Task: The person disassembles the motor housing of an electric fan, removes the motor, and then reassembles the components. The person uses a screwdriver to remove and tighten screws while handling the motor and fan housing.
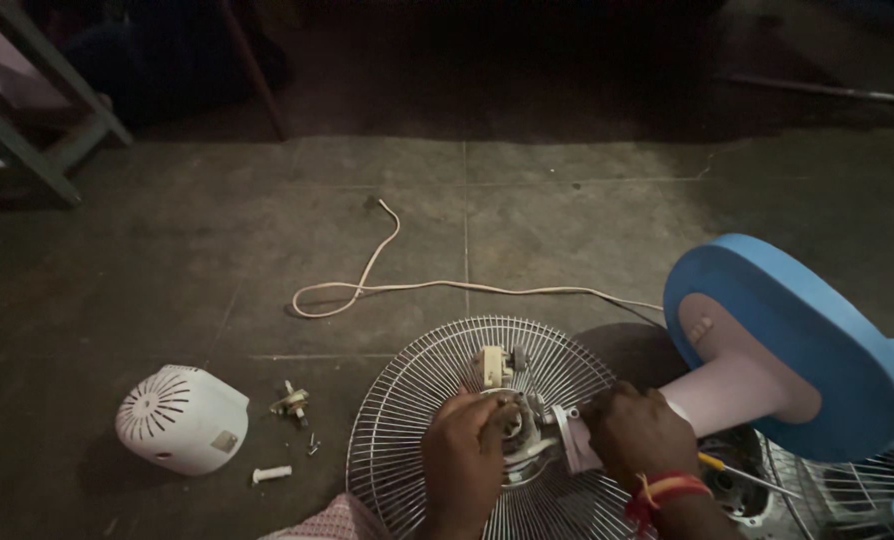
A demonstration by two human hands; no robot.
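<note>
A table fan lies on its side on the tiled floor. Its round wire grille (417,400) faces me, and its blue base (797,330) stands at the right on a pale pink neck (727,390). My left hand (464,455) rests on the bare motor (517,420) at the grille's centre, fingers closed around it. My right hand (637,435), with a red thread band on the wrist, grips the fan's neck joint next to the motor.
A white motor cover (182,418) lies on the floor at the left, with a small metal part (292,403), screws and a white peg (272,474) beside it. The white power cord (387,285) snakes across the floor. A second grille (847,490) sits at lower right.
</note>
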